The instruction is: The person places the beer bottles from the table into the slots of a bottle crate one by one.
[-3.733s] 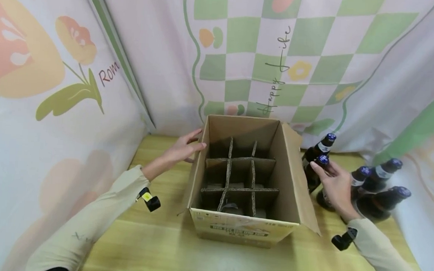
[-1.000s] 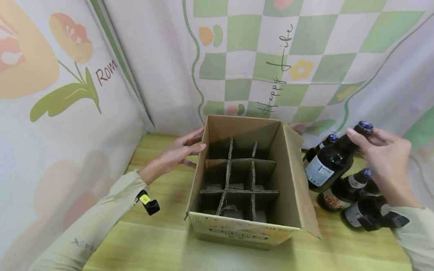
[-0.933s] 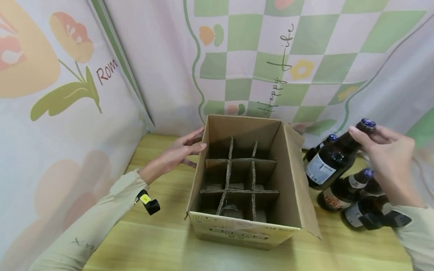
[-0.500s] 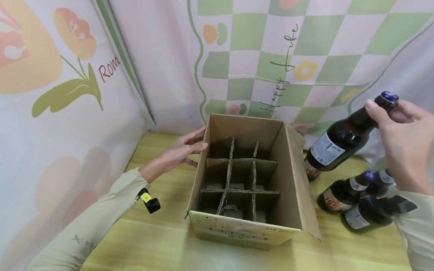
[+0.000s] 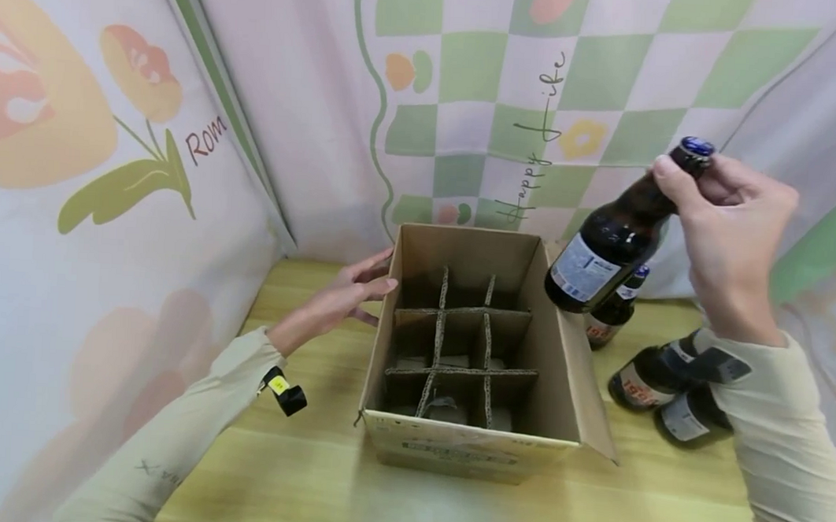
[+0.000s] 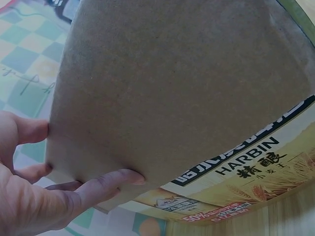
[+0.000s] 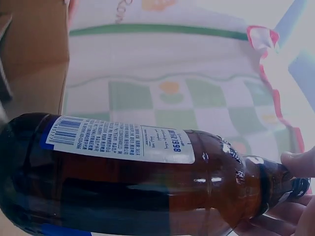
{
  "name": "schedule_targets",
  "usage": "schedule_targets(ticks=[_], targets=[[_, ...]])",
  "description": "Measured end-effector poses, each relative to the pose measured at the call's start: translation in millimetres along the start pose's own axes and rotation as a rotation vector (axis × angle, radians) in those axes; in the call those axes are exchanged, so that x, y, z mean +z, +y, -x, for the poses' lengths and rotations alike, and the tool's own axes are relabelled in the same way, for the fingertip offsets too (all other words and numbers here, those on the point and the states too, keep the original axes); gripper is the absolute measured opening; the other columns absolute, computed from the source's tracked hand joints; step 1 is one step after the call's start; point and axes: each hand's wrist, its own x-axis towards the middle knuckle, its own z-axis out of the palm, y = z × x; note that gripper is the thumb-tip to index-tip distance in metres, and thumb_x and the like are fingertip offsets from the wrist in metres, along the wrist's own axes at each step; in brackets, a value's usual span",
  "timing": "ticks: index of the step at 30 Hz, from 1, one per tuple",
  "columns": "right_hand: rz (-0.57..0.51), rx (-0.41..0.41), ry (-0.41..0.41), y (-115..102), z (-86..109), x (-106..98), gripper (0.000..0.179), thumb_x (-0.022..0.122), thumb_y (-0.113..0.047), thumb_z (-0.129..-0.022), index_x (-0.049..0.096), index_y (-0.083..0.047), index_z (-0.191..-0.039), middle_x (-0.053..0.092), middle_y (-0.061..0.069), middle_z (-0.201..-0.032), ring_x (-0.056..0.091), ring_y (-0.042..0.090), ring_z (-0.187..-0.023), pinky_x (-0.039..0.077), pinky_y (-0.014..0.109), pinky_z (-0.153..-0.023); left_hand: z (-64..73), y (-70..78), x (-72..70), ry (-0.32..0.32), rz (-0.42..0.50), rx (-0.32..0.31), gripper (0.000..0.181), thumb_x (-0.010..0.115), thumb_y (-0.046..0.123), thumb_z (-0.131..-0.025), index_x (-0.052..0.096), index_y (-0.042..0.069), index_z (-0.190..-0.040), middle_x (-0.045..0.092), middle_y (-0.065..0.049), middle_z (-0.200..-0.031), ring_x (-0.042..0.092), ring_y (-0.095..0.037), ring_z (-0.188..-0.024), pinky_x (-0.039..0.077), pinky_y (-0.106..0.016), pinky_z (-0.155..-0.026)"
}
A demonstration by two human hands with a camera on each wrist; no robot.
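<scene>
My right hand [image 5: 739,230] pinches a brown glass beer bottle [image 5: 596,251] by its neck, below the blue cap. Tilted, its base lower left, the bottle hangs above the right side of a cardboard box [image 5: 450,452]. Its pale blue back label shows large in the right wrist view. The box stands upright with its top open, and cardboard dividers [image 5: 462,367] split it into several compartments. My left hand [image 5: 348,293] holds the box at its left side. In the left wrist view the thumb [image 6: 115,181] presses the brown cardboard while the fingers meet its edge.
To the right of the box a bottle [image 5: 614,311] stands beside the folded-out flap [image 5: 589,388]. Nearer, another bottle [image 5: 642,379] and a third bottle [image 5: 690,417] stand partly hidden by my right forearm. A patterned curtain [image 5: 468,114] hangs behind the wooden table [image 5: 293,475].
My right hand has taken a bottle by the neck, lifted it from the group at the right and carried it left to the box's right edge. The left hand stays at the box.
</scene>
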Motion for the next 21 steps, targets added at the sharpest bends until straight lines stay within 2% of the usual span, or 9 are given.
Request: schedule_targets(ticks=[5,12,19,21], targets=[[0.022,-0.036,-0.077,4.5,6.0,21.3,0.032,0.089,-0.002,-0.082,0.078,0.007,-0.111,0.081,0.006,-0.091,0.076,0.015,-0.079,0.06,0.017,-0.082,1.2,0.7,-1.6,0.006,-0.002,-0.008,0.075,0.06,0.018,-0.107,0.02,0.03,-0.169,0.02,-0.014,-0.173,0.041,-0.043,-0.148,0.065,-0.045,-0.081],[0.173,-0.04,-0.17,0.4,12.8,41.1,0.032,0.087,-0.013,-0.086,0.08,-0.002,-0.115,0.082,-0.004,-0.095,0.076,0.009,-0.082,0.058,0.014,-0.079,0.2,-1.2,2.0,0.009,-0.002,-0.009,0.075,0.061,0.018,-0.106,0.021,0.031,-0.169,0.019,-0.014,-0.174,0.042,-0.043,-0.147,0.065,-0.044,-0.081],[0.316,-0.083,-0.238,-2.7,3.2,56.5,0.031,0.086,-0.02,-0.088,0.08,-0.005,-0.116,0.081,-0.012,-0.091,0.076,0.005,-0.082,0.057,0.014,-0.082,-5.9,2.3,11.8,0.013,-0.004,0.017,0.074,0.06,0.02,-0.107,0.02,0.03,-0.169,0.02,-0.012,-0.174,0.043,-0.044,-0.146,0.065,-0.043,-0.081],[0.323,-0.072,-0.266,1.0,-0.2,60.6,0.032,0.086,-0.02,-0.089,0.08,-0.005,-0.116,0.081,-0.011,-0.092,0.076,0.007,-0.082,0.057,0.014,-0.083,-7.1,3.7,11.8,0.028,-0.012,0.023,0.074,0.06,0.02,-0.107,0.022,0.031,-0.168,0.022,-0.012,-0.173,0.045,-0.044,-0.145,0.066,-0.043,-0.08]])
